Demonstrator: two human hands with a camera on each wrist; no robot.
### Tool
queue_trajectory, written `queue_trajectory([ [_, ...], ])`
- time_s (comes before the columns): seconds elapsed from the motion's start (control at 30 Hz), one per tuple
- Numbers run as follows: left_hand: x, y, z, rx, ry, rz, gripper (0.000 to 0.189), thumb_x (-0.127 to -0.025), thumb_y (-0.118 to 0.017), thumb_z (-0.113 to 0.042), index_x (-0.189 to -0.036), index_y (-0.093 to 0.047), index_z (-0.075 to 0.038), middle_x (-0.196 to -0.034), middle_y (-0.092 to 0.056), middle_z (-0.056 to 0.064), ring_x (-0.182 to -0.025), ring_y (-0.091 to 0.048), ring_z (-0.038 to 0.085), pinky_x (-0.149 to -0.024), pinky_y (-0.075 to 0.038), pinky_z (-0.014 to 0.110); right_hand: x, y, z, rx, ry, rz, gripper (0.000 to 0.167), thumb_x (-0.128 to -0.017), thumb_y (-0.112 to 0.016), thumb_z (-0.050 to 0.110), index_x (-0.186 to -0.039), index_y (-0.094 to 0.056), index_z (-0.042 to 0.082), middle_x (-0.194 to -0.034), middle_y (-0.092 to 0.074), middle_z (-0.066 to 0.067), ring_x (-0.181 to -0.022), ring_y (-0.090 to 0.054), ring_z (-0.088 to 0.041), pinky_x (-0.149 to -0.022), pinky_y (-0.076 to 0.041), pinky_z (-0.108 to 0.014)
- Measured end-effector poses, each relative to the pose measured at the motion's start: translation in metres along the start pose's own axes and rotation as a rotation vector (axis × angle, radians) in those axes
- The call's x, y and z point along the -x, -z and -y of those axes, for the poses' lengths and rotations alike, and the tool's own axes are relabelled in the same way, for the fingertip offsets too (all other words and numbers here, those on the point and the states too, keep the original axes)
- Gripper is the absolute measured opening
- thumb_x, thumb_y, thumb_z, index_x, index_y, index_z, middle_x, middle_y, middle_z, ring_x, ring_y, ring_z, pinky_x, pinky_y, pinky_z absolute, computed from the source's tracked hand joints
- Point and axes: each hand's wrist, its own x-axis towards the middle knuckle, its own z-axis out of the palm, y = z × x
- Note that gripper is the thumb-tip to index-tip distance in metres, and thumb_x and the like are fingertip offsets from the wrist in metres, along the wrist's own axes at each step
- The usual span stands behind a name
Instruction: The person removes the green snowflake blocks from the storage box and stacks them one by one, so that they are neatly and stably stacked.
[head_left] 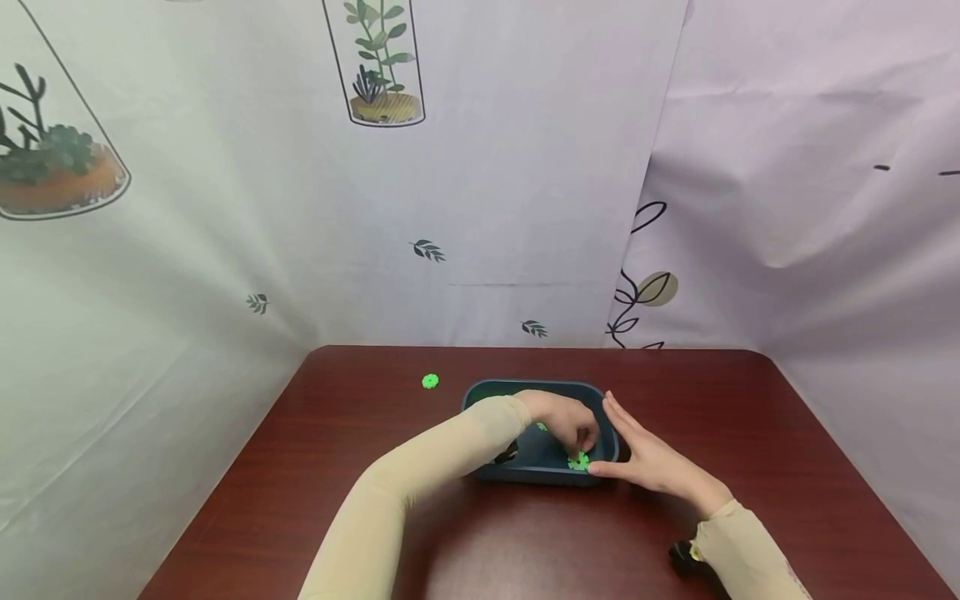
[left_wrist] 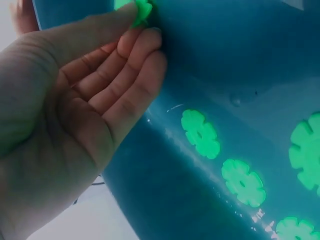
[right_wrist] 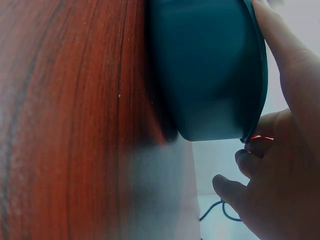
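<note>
Left hand (left_wrist: pixel 85 105) pinches a green disc (left_wrist: pixel 143 11) at its fingertips, inside the tray (head_left: pixel 536 476). Right hand (head_left: pixel 654 463), fingers spread, touches the tray's rim

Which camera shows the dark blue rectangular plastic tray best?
The head view: the whole tray is framed, though the left arm covers part. The left wrist view shows part of its inside; the right wrist view, part of its outside.

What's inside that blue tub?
Green flower-shaped pieces lie in the blue tub; the left hand pinches another. From above, the left sleeve and hand cover some of the inside, so more might be hidden.
</note>
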Motion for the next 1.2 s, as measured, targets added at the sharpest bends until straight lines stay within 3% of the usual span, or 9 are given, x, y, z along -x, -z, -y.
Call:
queue_trajectory([
  [0.4,0.018,0.013,0.010,0.037,-0.002,-0.098,0.009,-0.092,-0.073,-0.011,-0.092,-0.066,-0.017,-0.090,-0.065,-0.005,-0.078,-0.058,0.009,-0.069,-0.048,0.022,-0.002,0.000,0.001,-0.002,-0.023,0.005,0.112,-0.086,-0.074,0.056,-0.163,-0.007,0.010,-0.168,-0.001,-0.015,-0.148,-0.019,-0.047,-0.106,-0.032,-0.068],
  [0.63,0.033,0.017,0.021,0.033,0.001,-0.190,0.007,-0.093,-0.072,-0.011,-0.092,-0.067,-0.017,-0.085,-0.065,-0.004,-0.074,-0.058,0.010,-0.067,-0.048,0.022,-0.001,-0.003,0.001,-0.003,-0.029,0.006,0.110,-0.086,-0.075,0.052,-0.163,-0.008,0.010,-0.168,-0.001,-0.015,-0.148,-0.018,-0.047,-0.107,-0.030,-0.069],
  [1.2,0.091,0.039,0.055,0.124,0.033,-0.458,0.001,-0.094,-0.070,-0.012,-0.095,-0.070,-0.011,-0.089,-0.068,-0.005,-0.081,-0.064,0.011,-0.073,-0.053,0.025,-0.001,-0.004,0.000,0.028,-0.030,-0.017,0.112,-0.085,-0.076,0.054,-0.163,-0.008,0.010,-0.168,-0.002,-0.017,-0.148,-0.018,-0.048,-0.106,-0.031,-0.070],
])
